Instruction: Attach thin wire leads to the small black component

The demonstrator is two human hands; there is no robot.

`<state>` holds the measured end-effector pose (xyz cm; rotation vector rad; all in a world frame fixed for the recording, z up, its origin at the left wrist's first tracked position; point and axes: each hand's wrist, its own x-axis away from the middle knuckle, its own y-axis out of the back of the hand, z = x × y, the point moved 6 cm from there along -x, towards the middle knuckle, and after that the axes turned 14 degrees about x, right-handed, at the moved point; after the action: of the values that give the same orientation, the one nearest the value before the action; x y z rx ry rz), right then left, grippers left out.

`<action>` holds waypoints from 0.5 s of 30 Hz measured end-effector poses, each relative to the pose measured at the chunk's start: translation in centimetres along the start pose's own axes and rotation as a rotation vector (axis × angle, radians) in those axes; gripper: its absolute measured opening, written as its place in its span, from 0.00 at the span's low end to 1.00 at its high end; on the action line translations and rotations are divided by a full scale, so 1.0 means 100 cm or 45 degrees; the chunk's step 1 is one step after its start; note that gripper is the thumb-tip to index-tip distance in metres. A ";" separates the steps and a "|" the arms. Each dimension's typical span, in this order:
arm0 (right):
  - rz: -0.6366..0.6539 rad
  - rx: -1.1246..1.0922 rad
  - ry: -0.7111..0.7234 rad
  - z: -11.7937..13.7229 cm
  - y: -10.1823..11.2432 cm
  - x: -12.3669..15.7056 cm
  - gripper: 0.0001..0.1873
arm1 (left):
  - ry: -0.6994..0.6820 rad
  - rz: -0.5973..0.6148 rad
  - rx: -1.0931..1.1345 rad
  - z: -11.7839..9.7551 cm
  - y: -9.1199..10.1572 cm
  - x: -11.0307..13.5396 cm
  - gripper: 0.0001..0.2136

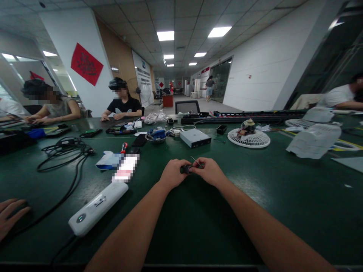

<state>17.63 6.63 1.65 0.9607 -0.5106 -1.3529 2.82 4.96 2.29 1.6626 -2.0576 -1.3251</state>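
Both my hands meet over the green table (198, 226) in front of me. My left hand (172, 173) is closed around a small dark cylindrical part (185, 169). My right hand (208, 170) pinches the same part from the right, and a thin metal pin or wire (196, 161) sticks up from its fingers. The part is mostly hidden by my fingers.
A white oblong device (96, 207) lies to the left with black cables (65, 155). Farther back sit a grey drive box (195, 138), a white fan grille (249, 138), a metal bowl (155, 136) and white fan housings (314, 139). Another person's hand (10, 217) rests at left. Several people sit around the table.
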 end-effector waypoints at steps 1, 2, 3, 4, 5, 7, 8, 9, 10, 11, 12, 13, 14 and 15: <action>0.010 -0.019 -0.002 0.000 -0.001 0.000 0.11 | -0.006 -0.004 0.001 -0.001 0.000 0.000 0.13; 0.020 -0.033 -0.002 0.000 -0.001 0.001 0.11 | -0.009 -0.011 0.001 -0.001 0.001 0.000 0.12; 0.028 -0.040 0.001 0.001 -0.001 0.001 0.11 | -0.009 -0.018 0.002 -0.002 0.001 0.000 0.12; 0.032 -0.039 0.010 0.002 -0.001 0.001 0.10 | -0.007 -0.023 0.001 -0.002 0.002 0.000 0.11; 0.029 -0.030 0.022 0.003 0.000 0.002 0.10 | -0.003 -0.027 0.002 -0.002 0.002 0.000 0.11; 0.010 -0.001 0.057 0.007 0.002 0.002 0.09 | 0.002 -0.031 0.005 -0.001 0.002 0.000 0.11; -0.001 0.008 0.075 0.008 0.003 0.002 0.09 | 0.003 -0.035 0.008 -0.001 0.002 0.000 0.12; -0.012 0.013 0.090 0.009 0.003 0.002 0.09 | 0.003 -0.042 0.011 -0.001 0.002 0.001 0.12; -0.019 0.013 0.102 0.010 0.004 0.002 0.08 | 0.002 -0.047 0.012 0.000 0.002 0.001 0.12; -0.020 0.012 0.112 0.010 0.004 0.002 0.08 | 0.002 -0.051 0.010 0.000 0.003 0.001 0.13; -0.018 0.011 0.121 0.011 0.003 0.002 0.08 | 0.006 -0.053 0.005 0.000 0.003 0.001 0.13; -0.016 0.013 0.128 0.011 0.003 0.002 0.08 | 0.012 -0.053 0.000 0.000 0.003 0.001 0.14; -0.015 0.022 0.133 0.011 0.003 0.002 0.08 | 0.020 -0.051 -0.004 0.000 0.003 0.001 0.14; -0.017 0.034 0.138 0.011 0.003 0.002 0.08 | 0.029 -0.051 -0.003 -0.001 0.003 0.001 0.14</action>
<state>17.00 6.12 2.41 1.0549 -0.4417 -1.3010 2.56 4.79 2.52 1.7179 -2.0196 -1.3146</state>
